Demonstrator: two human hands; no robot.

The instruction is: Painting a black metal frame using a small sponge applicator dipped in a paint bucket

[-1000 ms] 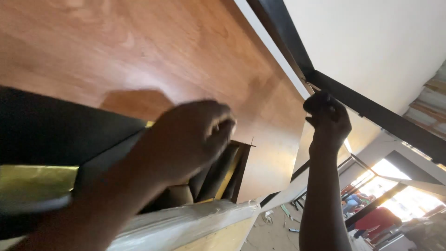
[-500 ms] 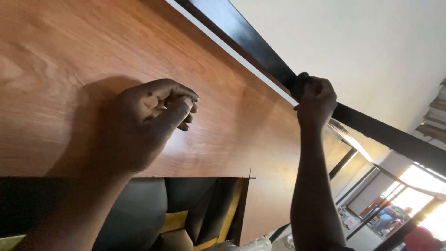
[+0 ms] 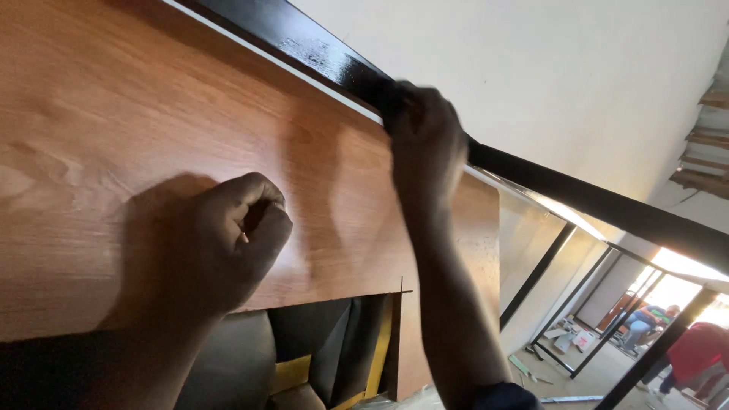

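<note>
1. Wood-grain panel [image 3: 137,121], reddish brown and smooth, fills the near view; it stands up against a black metal frame bar [image 3: 319,49] that runs along its top edge.
2. Closest in, the left hand [image 3: 231,239] is curled into a loose fist with its knuckles pressed flat on the panel face, above the notch cut into the panel's lower edge. It grips nothing that can be seen.
3. Below that notch sit dark cushions [image 3: 304,349] with a yellow strip [image 3: 380,342] beside them.
4. Farther up, the right hand [image 3: 425,137] is closed over the frame bar at the panel's top edge; motion blur hides the fingers, so how tight the grip is cannot be told for sure.
5. Judged from this, the step in hand is seating the panel against the frame: one hand braces the face, the other steadies the bar. The next move likely calls for even pressure so the top edge stays flush under the bar.
6. Far off at the lower right, other people [image 3: 699,349] work on the floor.
</note>
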